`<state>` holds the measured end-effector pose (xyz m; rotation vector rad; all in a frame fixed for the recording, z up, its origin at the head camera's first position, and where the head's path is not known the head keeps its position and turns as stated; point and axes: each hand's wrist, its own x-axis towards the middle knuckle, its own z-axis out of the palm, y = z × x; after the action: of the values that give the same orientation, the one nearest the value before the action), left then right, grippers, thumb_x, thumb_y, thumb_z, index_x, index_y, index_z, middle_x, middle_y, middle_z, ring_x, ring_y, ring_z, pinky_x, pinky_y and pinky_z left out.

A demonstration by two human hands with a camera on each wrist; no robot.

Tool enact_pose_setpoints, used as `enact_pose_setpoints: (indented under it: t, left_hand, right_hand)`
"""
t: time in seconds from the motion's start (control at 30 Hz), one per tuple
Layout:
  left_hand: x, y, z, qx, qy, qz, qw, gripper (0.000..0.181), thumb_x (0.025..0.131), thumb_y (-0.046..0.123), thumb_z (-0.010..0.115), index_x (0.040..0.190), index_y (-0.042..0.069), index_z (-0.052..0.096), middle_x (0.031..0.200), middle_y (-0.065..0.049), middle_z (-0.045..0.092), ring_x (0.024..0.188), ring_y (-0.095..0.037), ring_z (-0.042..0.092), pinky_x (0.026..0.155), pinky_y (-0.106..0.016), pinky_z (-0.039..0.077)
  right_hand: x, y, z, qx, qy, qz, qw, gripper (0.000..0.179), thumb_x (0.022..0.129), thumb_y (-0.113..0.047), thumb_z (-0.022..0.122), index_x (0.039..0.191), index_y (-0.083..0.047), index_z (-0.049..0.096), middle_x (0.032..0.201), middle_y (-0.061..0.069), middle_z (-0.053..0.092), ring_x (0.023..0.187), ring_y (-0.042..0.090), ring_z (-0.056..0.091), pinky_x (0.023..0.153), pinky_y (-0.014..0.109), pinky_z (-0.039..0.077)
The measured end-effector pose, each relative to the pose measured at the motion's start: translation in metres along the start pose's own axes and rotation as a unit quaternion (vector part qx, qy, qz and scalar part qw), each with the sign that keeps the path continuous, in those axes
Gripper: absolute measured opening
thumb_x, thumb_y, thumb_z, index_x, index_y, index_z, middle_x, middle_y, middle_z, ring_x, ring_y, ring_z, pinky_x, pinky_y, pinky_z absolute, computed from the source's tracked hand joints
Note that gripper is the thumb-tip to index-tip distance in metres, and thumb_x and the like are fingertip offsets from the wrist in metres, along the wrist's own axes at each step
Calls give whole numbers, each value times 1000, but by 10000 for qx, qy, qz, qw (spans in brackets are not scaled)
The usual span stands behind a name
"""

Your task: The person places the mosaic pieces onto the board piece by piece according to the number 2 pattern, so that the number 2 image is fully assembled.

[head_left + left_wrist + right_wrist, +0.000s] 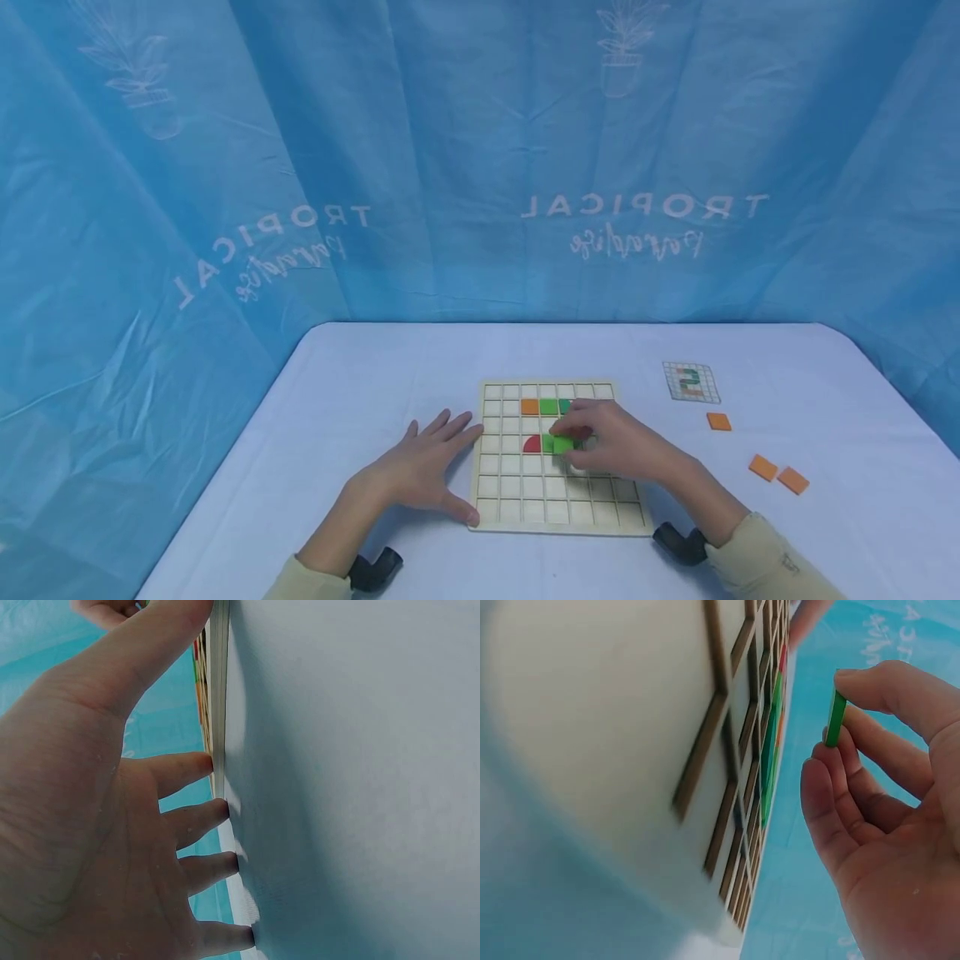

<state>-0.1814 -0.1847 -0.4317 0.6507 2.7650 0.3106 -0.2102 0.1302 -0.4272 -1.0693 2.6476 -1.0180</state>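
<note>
My right hand pinches a light green square tile between thumb and fingers, just above the wooden grid board. Spread out straight, my left hand touches the board's left edge with thumb and index finger; in the left wrist view its other fingertips rest on the table. In the board's upper row lie an orange tile, a green tile and a darker green piece partly behind the right hand. Lower down, a red rounded piece sits beside another green tile, partly covered.
A small pattern card with a 2-like figure lies right of the board on the white table. Near it are three loose orange tiles, one below the card. Blue printed cloth hangs behind the table.
</note>
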Motion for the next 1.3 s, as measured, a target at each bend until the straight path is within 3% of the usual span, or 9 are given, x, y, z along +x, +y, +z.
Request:
enact_pose_setpoints:
  t: [0.33,0.53,0.8,1.3]
  left_hand:
    - [1,-1,1,-20,-2,43,10000,122,51,87,65,152,27,30,159,0,19,145,-31,8,107,-67,9]
    - [-2,-4,0,35,-8,-65,10000,122,51,87,64,152,28,30,159,0,19,145,-30,8,107,-67,10]
    - [1,-1,2,3,-31,21,10000,122,51,88,63,152,29,29,159,1,18,145,-30,8,108,-66,9]
    - [0,0,0,53,-63,34,10000,122,52,87,64,153,29,27,159,1,17,145,-30,7,107,-66,8]
  right_hand:
    - [17,-11,13,-300,-208,-127,9993,25,82,-20,72,106,-24,74,88,-15,60,78,11,54,66,27,48]
    - [25,-17,25,-464,-415,-285,9977,21,84,-22,72,104,-23,74,94,-17,63,84,6,55,73,26,48]
    - [24,-19,31,-601,-511,104,9968,23,81,-23,77,103,-22,75,95,-16,62,82,3,56,74,24,50]
    - [26,-27,36,-697,-408,141,9966,23,80,-22,77,103,-21,76,93,-14,60,80,6,55,70,22,48]
